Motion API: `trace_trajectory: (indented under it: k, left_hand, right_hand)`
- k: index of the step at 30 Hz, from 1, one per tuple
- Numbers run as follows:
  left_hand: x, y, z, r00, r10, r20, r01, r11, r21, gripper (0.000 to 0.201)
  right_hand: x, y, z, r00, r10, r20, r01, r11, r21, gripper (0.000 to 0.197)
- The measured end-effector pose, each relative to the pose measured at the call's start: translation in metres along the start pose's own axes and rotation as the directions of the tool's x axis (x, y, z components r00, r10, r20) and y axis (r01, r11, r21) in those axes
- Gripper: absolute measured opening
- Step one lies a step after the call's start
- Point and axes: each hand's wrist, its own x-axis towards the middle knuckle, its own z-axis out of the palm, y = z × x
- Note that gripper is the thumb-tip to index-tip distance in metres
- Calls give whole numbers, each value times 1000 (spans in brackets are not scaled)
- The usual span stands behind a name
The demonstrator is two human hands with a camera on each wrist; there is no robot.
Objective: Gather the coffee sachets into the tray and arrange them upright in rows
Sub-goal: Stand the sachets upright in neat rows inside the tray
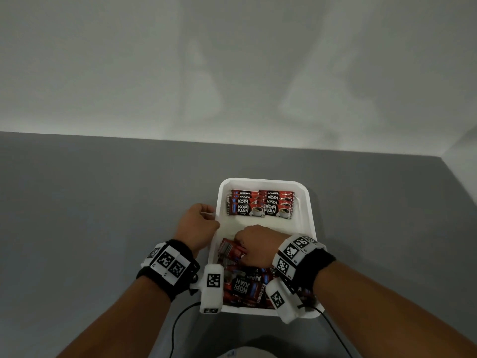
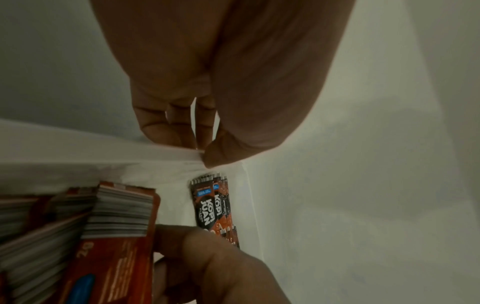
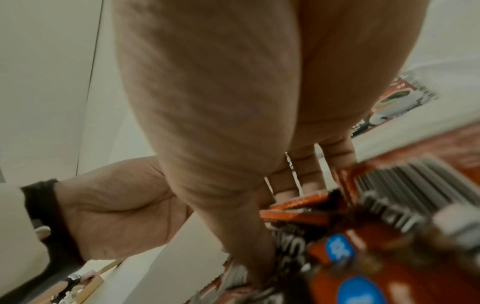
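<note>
My right hand (image 1: 254, 244) sits low in the centre of the head view, its fingers (image 3: 310, 174) curled down onto a bundle of coffee sachets (image 1: 231, 250) in the lower half of the tray (image 1: 308, 215); the right wrist view shows fingertips pressed on the red packet edges with the thumb along the near side, clamped on that bundle. My left hand (image 1: 197, 226) is left of centre, and in the left wrist view its thumb and fingers (image 2: 166, 131) pinch the tray's white left rim. More loose sachets (image 1: 245, 285) lie jumbled at the tray's bottom end, between my wrist cameras. Toward the top of the tray, two neat rows of sachets (image 1: 260, 204) lean side by side, labels facing me. The white tray rests on the grey desk (image 1: 103, 202), right of centre in the frame.
</note>
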Motion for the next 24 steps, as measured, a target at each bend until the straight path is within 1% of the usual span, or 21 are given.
trace_trajectory:
  k: [4,7,9,14,16,20,23,24]
  left_hand:
    - [1,-2,-1,1000,-4,9,4,1000,-9,27]
    - [1,-2,-1,1000,-13,17,14,1000,-15,27]
    - [2,-3,-1,1000,-10,21,11,1000,-13,27]
    - [2,-3,0,1000,-16,13,16,999,-29,27]
    - [2,-4,-1,1000,-15,22,15,999,-33,26]
    - [3,-4,-2,999,-16,42,18,999,-38,23]
    - [3,-4,-2,999,-9,36,11,999,-44,23]
    - [2,-3,-2,999,-9,32,10,999,-46,23]
  right_hand:
    - [4,-4,3,1000,0,-16,0,1000,-5,33]
    - [4,-8,8,998,29,-49,-28,999,17,42]
    - [5,-10,9,998,33,-60,-31,999,32,44]
    - [2,-5,5,999,5,-41,-1,997,74,33]
    - [-2,0,1,999,2,-47,7,981,195,29]
    - [-12,9,-8,997,31,-66,2,893,450,22]
    - [-15,15,-10,993,37,-116,32,839,544,10]
    - [-15,16,-11,991,31,-132,47,833,551,10]
